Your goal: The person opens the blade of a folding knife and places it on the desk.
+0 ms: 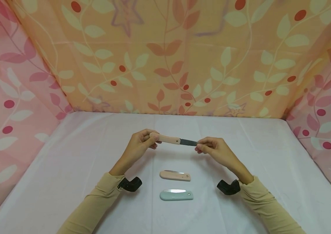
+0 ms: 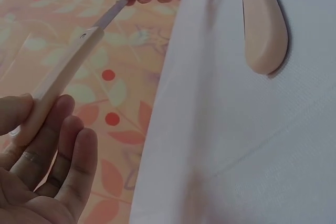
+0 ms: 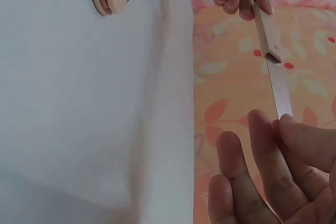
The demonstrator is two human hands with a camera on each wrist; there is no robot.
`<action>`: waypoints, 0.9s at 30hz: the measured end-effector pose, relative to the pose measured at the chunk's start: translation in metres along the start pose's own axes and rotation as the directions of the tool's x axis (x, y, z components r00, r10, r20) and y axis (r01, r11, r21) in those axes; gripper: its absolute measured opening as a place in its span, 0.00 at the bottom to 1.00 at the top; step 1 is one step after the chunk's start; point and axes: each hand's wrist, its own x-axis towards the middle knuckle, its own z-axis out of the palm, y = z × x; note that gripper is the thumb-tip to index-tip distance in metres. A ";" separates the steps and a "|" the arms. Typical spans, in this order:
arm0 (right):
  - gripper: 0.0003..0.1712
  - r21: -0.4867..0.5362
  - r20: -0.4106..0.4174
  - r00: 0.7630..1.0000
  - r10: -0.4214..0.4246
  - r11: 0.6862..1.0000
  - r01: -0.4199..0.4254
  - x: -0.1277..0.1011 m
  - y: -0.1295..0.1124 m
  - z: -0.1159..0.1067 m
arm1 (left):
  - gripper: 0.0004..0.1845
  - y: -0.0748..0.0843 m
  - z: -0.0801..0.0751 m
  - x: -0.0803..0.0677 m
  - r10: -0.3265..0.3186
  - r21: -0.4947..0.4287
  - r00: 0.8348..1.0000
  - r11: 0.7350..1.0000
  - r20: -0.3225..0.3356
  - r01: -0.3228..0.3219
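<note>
A folding knife (image 1: 169,139) with a pale peach handle is held up over the white cloth, its blade (image 1: 188,142) swung out in line with the handle. My left hand (image 1: 140,143) pinches the butt end of the handle between thumb and fingers. At the other end, my right hand (image 1: 215,149) pinches the blade tip, which the fingers hide. In the right wrist view the blade (image 3: 280,87) runs from the handle down to my thumb. Nearer to me lie a folded peach knife (image 1: 174,175) and, below it, a folded mint-green knife (image 1: 176,195).
White cloth (image 1: 89,162) covers the table. An orange leaf-patterned curtain (image 1: 165,65) closes off the back, with pink patterned cloth (image 1: 10,107) at the left and right sides. Black wrist cameras (image 1: 133,184) stick out inward from both sleeves.
</note>
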 end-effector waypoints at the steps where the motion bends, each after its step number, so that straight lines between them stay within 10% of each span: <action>1: 0.15 0.000 -0.001 1.000 0.000 1.000 0.000 0.001 0.000 -0.001 | 0.15 0.000 0.000 0.000 -0.002 0.012 1.000 1.000 0.000 0.002; 27: 0.20 -0.037 -0.105 0.994 0.033 0.999 -0.037 0.030 0.016 -0.010 | 0.17 -0.014 -0.006 0.030 -0.040 0.242 0.999 0.970 -0.005 0.040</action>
